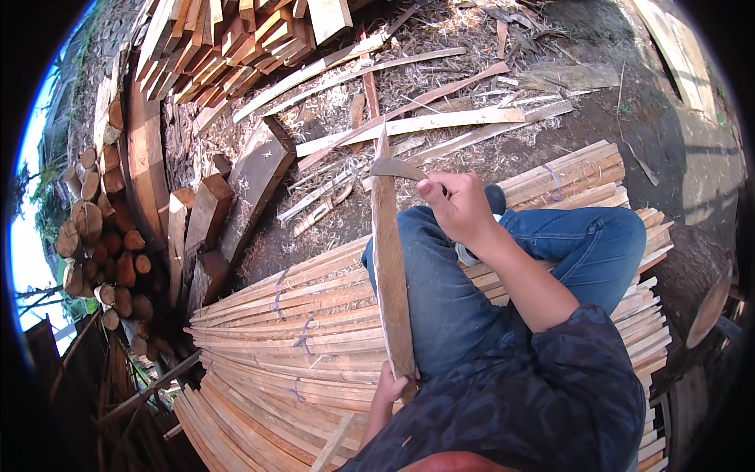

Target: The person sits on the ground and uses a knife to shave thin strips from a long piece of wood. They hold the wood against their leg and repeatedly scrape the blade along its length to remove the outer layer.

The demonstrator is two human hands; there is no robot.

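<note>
A long, narrow wooden board [392,267] stands lengthwise in front of me, tapering to a pointed far end, and leans against my thigh in blue jeans. My left hand [390,387] is closed around its near end. Up by the far end, my right hand [458,203] grips a sickle [398,168], fingers wrapped round the handle. Its short curved blade lies across the board near the tip, seemingly touching it. The handle is mostly hidden in my fist.
I sit on bundles of thin wooden strips [259,334] tied with purple string. Sawn timber [236,39] is stacked at the far left, with thick beams [255,181] and round logs [88,220] beside it. Shavings and loose slats [417,122] litter the ground ahead.
</note>
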